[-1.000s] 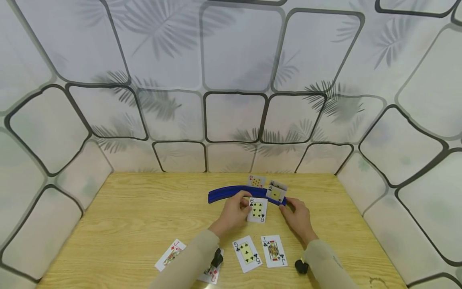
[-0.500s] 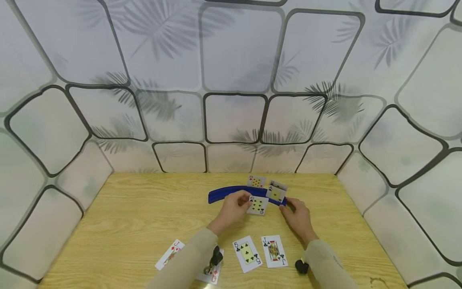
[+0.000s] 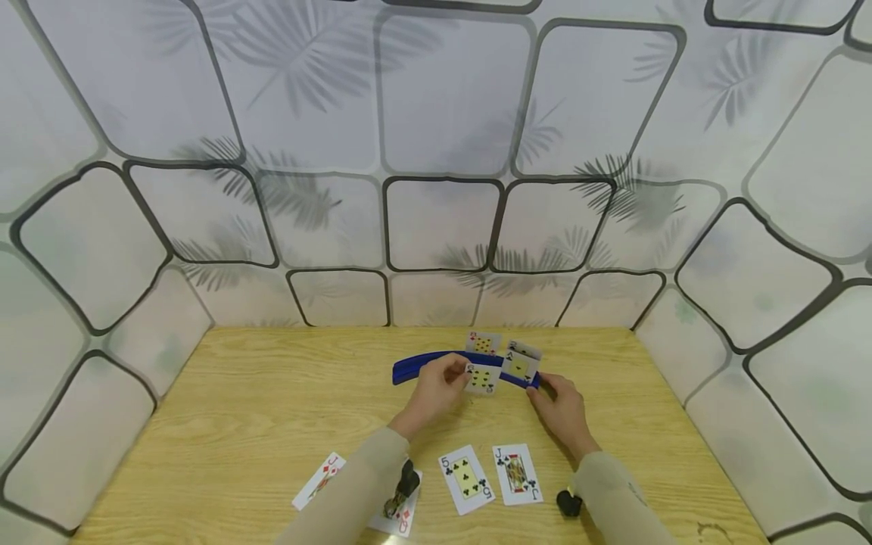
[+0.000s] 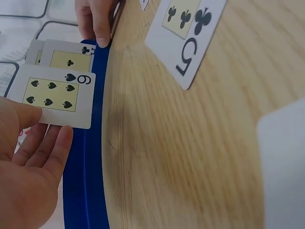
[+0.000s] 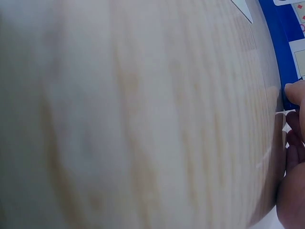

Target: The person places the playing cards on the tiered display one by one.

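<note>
My left hand (image 3: 434, 390) pinches the six of spades (image 3: 482, 381) by its left edge, thumb on the face and fingers behind. In the left wrist view the six (image 4: 57, 95) overlaps the front of the curved blue card holder (image 4: 82, 191). At the holder's right end, my right hand (image 3: 564, 411) grips it, with the thumb (image 5: 294, 91) on the front side. The ace of clubs (image 3: 519, 366) stands in the holder near that end, and another card (image 3: 526, 348) shows behind it. Further left, the eight of diamonds (image 3: 484, 343) stands in the back part.
Face up on the wooden table (image 3: 259, 393) lie the five of clubs (image 3: 466, 478), the jack of clubs (image 3: 517, 474) and the jack of diamonds (image 3: 322, 481). A red diamond face card (image 3: 405, 520) is partly hidden by the left sleeve. A patterned curtain (image 3: 436, 219) surrounds the table.
My left hand has tilted the six of spades back and brought it forward and slightly left, up to the blue holder. The right hand keeps its place.
</note>
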`<state>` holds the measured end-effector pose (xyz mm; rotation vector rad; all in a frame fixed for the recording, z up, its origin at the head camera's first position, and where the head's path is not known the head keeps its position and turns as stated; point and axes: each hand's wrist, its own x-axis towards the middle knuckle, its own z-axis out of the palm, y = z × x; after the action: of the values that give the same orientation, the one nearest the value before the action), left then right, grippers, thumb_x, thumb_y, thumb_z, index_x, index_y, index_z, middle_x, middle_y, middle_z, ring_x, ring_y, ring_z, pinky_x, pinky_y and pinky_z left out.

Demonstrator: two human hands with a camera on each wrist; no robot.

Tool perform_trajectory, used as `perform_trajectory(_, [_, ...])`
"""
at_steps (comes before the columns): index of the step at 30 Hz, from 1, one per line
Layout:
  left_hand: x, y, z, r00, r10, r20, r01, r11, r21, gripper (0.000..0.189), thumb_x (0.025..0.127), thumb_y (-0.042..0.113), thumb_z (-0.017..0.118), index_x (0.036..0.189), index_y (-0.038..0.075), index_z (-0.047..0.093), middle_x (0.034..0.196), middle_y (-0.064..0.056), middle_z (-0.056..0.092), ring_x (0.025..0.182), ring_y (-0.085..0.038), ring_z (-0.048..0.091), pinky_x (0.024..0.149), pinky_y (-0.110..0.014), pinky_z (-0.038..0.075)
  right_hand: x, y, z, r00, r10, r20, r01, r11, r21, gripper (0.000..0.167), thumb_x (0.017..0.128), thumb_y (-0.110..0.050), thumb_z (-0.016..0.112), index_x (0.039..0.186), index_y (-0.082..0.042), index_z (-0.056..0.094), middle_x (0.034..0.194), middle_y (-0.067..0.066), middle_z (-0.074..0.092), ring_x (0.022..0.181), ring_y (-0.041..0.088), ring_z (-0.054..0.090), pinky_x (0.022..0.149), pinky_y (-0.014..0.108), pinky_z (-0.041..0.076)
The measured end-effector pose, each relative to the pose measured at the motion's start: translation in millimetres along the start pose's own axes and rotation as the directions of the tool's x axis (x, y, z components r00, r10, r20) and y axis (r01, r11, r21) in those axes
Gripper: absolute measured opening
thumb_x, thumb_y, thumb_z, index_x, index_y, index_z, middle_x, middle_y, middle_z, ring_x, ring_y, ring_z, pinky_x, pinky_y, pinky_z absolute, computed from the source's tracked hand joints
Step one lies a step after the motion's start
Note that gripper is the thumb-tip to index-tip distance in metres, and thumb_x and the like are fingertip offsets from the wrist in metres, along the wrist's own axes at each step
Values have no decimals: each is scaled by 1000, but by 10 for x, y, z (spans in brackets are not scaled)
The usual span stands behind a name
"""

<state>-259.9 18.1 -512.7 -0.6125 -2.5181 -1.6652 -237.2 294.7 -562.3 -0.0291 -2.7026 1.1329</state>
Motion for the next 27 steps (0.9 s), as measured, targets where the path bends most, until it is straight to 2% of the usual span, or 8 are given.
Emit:
perform_trajectory(11, [55,-43,20,999,2,-51,-1,1000,26,18,100,5,70,118,6,73,107,-10,76,99,-22,73,87,-29,61,0,6,16,1000,26,14,-26,1000,-5,52,102,-24,70,144,5,59,149,29,57,143,47,48,123,61,36])
perform_trajectory(17, [86,-27,30,996,-28,-81,30,999,23,17,100,5,70,117,6,74,107,-9,76,99,-22,73,88,-32,61,5,9,22,1000,14,9,-14,1000,1,51,102,-24,71,142,5,60,146,29,59,141,47,50,121,62,38])
perform_trajectory(27, [176,-57,91,995,-3,-100,5,1000,27,13,99,2,69,111,5,74,106,-12,76,99,-24,72,89,-34,61,-6,0,15,1000,-2,-11,2,1000,1,50,101,-23,71,141,6,61,144,30,60,138,48,52,119,63,39])
